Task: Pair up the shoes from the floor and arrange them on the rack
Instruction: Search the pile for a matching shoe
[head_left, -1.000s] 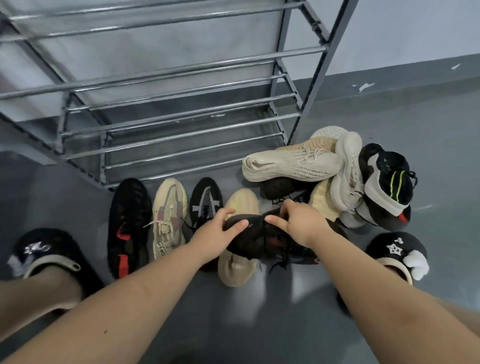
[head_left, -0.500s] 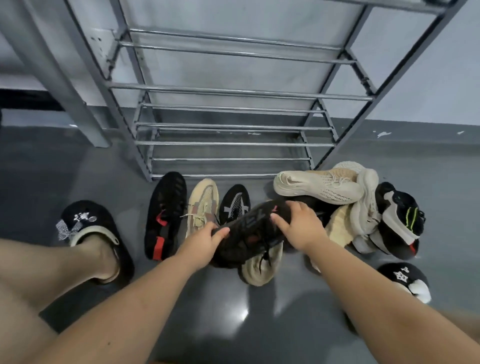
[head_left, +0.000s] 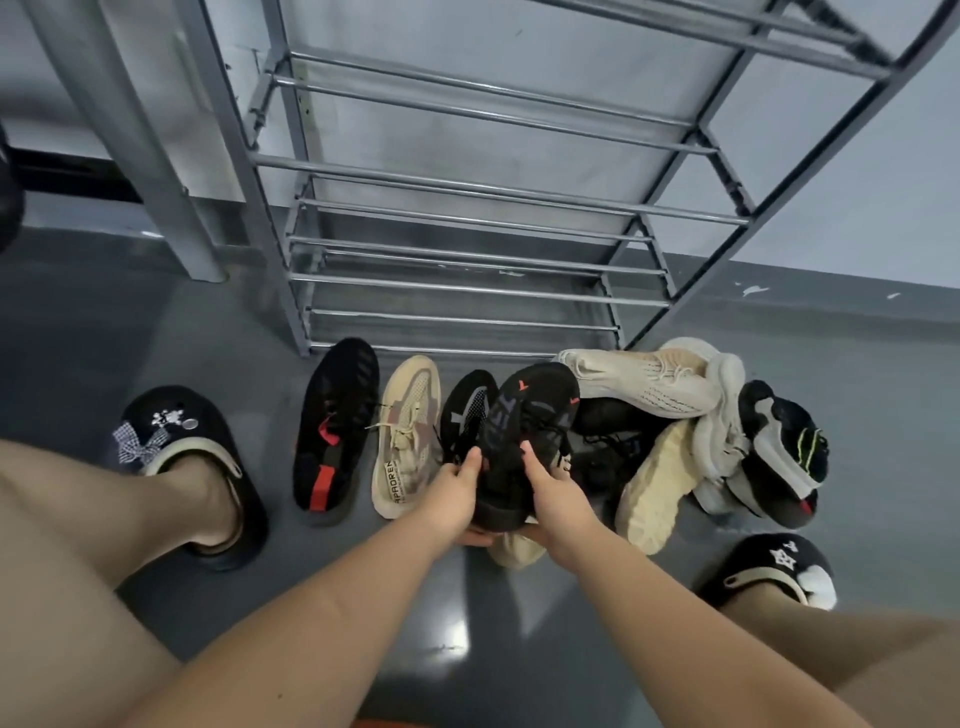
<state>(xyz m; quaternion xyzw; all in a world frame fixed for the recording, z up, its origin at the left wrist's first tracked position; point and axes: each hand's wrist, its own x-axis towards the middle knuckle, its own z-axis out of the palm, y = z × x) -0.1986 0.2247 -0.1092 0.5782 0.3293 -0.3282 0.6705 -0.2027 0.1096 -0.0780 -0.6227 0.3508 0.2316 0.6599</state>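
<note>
Both hands, left hand (head_left: 457, 486) and right hand (head_left: 553, 491), gripping black sneaker (head_left: 524, 431) above floor row. Rack (head_left: 467, 249) bare; loose pile (head_left: 675, 431) right, unsorted. Barely started.

Black slippers (head_left: 208, 467), grey floor (head_left: 857, 395)

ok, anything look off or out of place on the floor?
Yes: the pile right of the rack is a jumble, with cream shoes on their sides across dark ones. The row on the left lies straight. Both hands hold a black shoe.
</note>
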